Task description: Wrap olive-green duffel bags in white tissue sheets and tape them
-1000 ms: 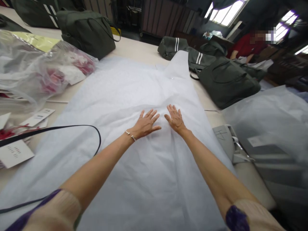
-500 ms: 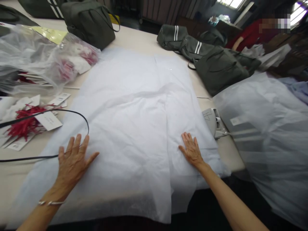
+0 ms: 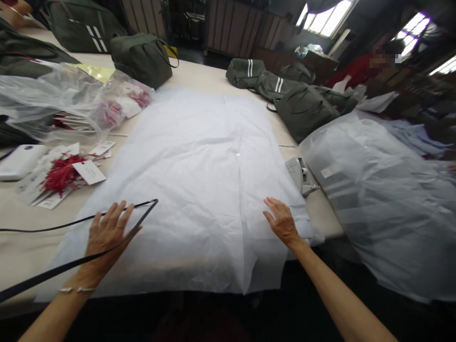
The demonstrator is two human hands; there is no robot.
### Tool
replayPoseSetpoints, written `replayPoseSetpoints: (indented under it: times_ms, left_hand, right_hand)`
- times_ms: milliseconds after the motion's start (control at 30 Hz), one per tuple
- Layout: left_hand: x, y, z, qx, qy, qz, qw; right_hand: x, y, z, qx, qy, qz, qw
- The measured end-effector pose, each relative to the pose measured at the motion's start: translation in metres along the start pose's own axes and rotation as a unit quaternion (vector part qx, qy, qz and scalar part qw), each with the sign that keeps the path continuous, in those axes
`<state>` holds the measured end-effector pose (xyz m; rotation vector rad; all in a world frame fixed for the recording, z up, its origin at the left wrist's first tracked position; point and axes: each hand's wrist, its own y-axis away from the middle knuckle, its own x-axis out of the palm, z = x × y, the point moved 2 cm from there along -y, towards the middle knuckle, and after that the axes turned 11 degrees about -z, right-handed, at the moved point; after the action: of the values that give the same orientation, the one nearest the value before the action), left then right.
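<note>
White sheets of thin packing material (image 3: pixel 185 171) lie spread over the table, their near edge hanging past the front. My left hand (image 3: pixel 109 237) is over the left part of the sheets, palm down with its fingers stretched out. A thin black cord (image 3: pixel 46 270) loops across that hand, and its bend lies beyond my fingers. Toward the right side, my right hand (image 3: pixel 282 221) is palm down at the sheets, fingers extended and holding nothing. Whether either palm presses on the sheets is hard to tell.
Tags with red strings (image 3: pixel 64 173) lie at the left, beside a white device (image 3: pixel 23 161) and a clear plastic bag (image 3: pixel 39 90). Dark green bags (image 3: pixel 142 57) stand behind. A grey tape dispenser (image 3: pixel 299 173) and a large translucent bag (image 3: pixel 374 204) are right; a person in red (image 3: pixel 351 73) is beyond.
The view has tilted up and shifted. The black cord's loop has swung across my left hand and now reaches past my fingers. Both hands stay spread over the sheets.
</note>
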<state>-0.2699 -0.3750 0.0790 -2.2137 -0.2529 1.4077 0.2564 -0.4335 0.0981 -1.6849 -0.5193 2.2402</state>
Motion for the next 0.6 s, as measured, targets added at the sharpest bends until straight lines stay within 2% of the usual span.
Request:
replayPoseSetpoints:
  times_ms: [67, 100, 133, 167, 200, 233, 267, 300, 367, 433, 467, 500, 600]
  left_hand:
    - [-0.002, 0.027, -0.035, -0.019, 0.126, 0.057, 0.99]
    - [-0.001, 0.047, -0.055, -0.057, 0.193, 0.112, 0.973]
    - [0.002, 0.07, -0.074, -0.118, 0.255, 0.195, 0.94]
    - [0.007, 0.095, -0.093, -0.197, 0.293, 0.288, 0.89]
    - [0.012, 0.119, -0.111, -0.27, 0.329, 0.376, 0.823]
    - [0.017, 0.141, -0.128, -0.334, 0.367, 0.446, 0.745]
    - [0.022, 0.158, -0.142, -0.407, 0.395, 0.479, 0.669]
    - [0.027, 0.17, -0.153, -0.472, 0.432, 0.483, 0.598]
    - [0.037, 0.176, -0.169, -0.574, 0.507, 0.436, 0.472]
    - [0.043, 0.168, -0.179, -0.645, 0.556, 0.36, 0.381]
    - [0.045, 0.161, -0.183, -0.673, 0.56, 0.33, 0.353]
    - [0.044, 0.153, -0.186, -0.695, 0.555, 0.307, 0.339]
    - [0.033, 0.132, -0.189, -0.717, 0.555, 0.273, 0.32]
  right_hand:
    - [-0.022, 0.034, 0.027, 0.115, -0.06, -0.024, 0.991]
    - [-0.03, 0.055, 0.039, 0.195, -0.082, -0.026, 0.977]
    - [-0.035, 0.077, 0.05, 0.279, -0.103, -0.018, 0.955]
    - [-0.037, 0.099, 0.059, 0.356, -0.125, 0.001, 0.926]
    - [-0.036, 0.119, 0.068, 0.425, -0.149, 0.025, 0.892]
    - [-0.032, 0.136, 0.076, 0.483, -0.176, 0.05, 0.856]
    - [-0.026, 0.15, 0.084, 0.527, -0.207, 0.073, 0.821]
    - [-0.018, 0.159, 0.091, 0.561, -0.239, 0.091, 0.787]
    - [-0.003, 0.167, 0.104, 0.596, -0.297, 0.104, 0.739]
    - [0.01, 0.164, 0.114, 0.595, -0.336, 0.095, 0.724]
    - [0.014, 0.161, 0.117, 0.589, -0.344, 0.084, 0.726]
    - [0.016, 0.157, 0.12, 0.582, -0.345, 0.069, 0.733]
    - [0.016, 0.152, 0.123, 0.56, -0.325, 0.022, 0.762]
